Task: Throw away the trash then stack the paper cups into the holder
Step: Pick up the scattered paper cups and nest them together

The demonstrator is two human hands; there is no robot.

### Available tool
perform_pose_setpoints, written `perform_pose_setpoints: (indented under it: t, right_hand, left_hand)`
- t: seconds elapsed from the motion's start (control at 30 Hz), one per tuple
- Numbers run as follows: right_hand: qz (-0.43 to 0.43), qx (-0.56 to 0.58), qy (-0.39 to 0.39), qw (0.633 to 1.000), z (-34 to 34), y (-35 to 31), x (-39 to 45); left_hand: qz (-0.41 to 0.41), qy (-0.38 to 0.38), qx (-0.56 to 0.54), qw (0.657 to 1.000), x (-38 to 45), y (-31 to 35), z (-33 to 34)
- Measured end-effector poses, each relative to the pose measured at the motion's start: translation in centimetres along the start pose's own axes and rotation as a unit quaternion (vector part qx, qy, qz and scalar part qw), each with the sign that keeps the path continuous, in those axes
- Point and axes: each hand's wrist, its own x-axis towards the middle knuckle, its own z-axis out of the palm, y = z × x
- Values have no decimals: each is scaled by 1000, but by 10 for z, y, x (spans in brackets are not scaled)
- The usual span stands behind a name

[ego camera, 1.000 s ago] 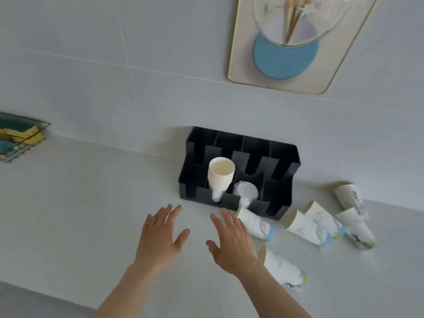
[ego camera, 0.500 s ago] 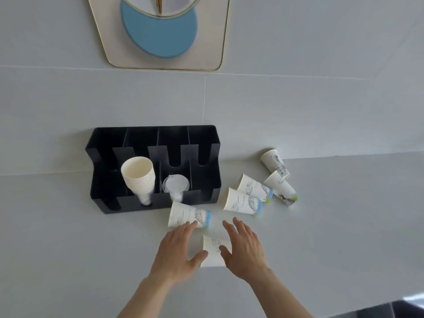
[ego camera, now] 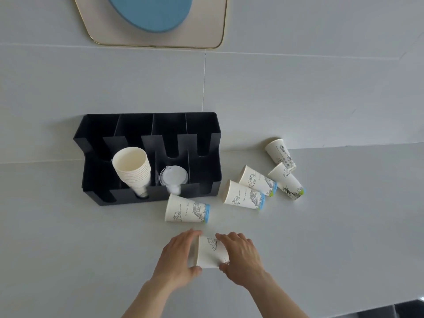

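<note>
A printed paper cup [ego camera: 210, 253] lies on its side on the grey counter, close to me. My left hand [ego camera: 176, 258] cups its open end and my right hand [ego camera: 241, 258] wraps its other end. Several more printed cups lie scattered: one [ego camera: 187, 208] just in front of the black holder [ego camera: 206, 143], two [ego camera: 244, 195] [ego camera: 257, 180] to its right, two [ego camera: 285, 181] [ego camera: 278, 152] near the wall. The holder has a stack of plain cups [ego camera: 133, 168] in one slot and clear lids [ego camera: 173, 176] in the slot beside it.
The holder stands against the grey wall. A gold-rimmed board with a blue disc [ego camera: 151, 12] hangs above it. The counter's front edge [ego camera: 390, 306] runs at the lower right.
The view swung right and settled on the cups. Both hands moved from open above the counter onto the nearest cup and now close around its two ends.
</note>
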Motion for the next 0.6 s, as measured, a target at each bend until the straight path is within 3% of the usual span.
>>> perform_pose_setpoints:
  t: [0.17,0.33,0.47,0.6]
  right_hand:
    - [-54,26,3,998,3,-12,11]
    - [-70,188,23,980,9,-41,20]
    - [-66,261,20,963,18,-65,25]
    - [-55,245,25,968,23,-73,31]
  left_hand:
    - [-20,13,-99,995,-9,-18,-20]
    - [-51,71,-223,971,-28,-34,-51]
    - [-50,97,-219,970,-39,-40,-62]
    - [-41,148,-188,970,-46,-40,-59]
